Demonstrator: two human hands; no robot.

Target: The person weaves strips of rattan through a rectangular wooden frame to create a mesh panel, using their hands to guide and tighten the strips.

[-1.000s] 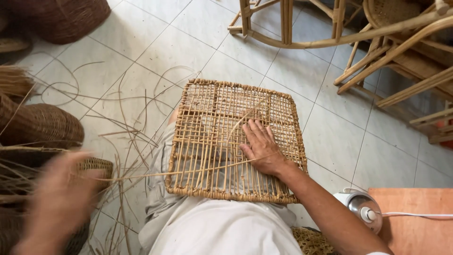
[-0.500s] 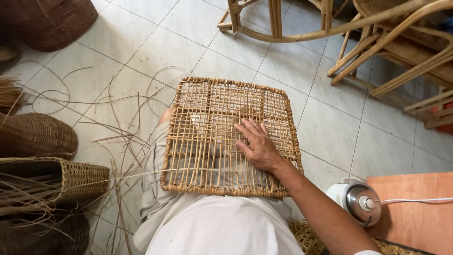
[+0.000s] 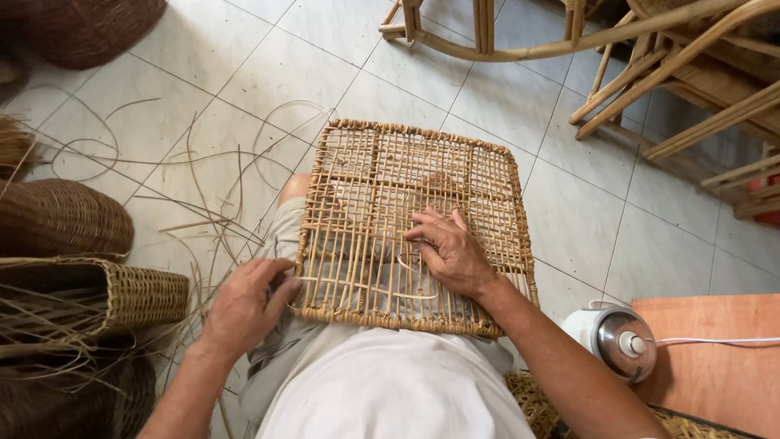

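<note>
A tiled floor (image 3: 244,73) is seen beneath everything, with rattan chair frames (image 3: 650,73) set well beyond the right hand, up and to its right. A square woven rattan panel (image 3: 487,187) is laid flat across the person's lap, under the right hand and just right of the left hand. Dark woven baskets (image 3: 61,219) are stacked well to the left of the left hand, with an open rectangular basket (image 3: 134,297) just beside that hand's wrist. Loose cane strands (image 3: 203,195) are scattered on the floor above the left hand. A small white appliance (image 3: 613,337) with a cord is placed on the floor near the right forearm, beside an orange board (image 3: 723,358).

The right hand (image 3: 451,252) is laid palm-down on the panel's weave, its fingers spread and pressed onto the strands. The left hand (image 3: 244,305) is held at the panel's left edge, its fingers curled and closed around a thin cane strand (image 3: 325,280) running into the weave.
</note>
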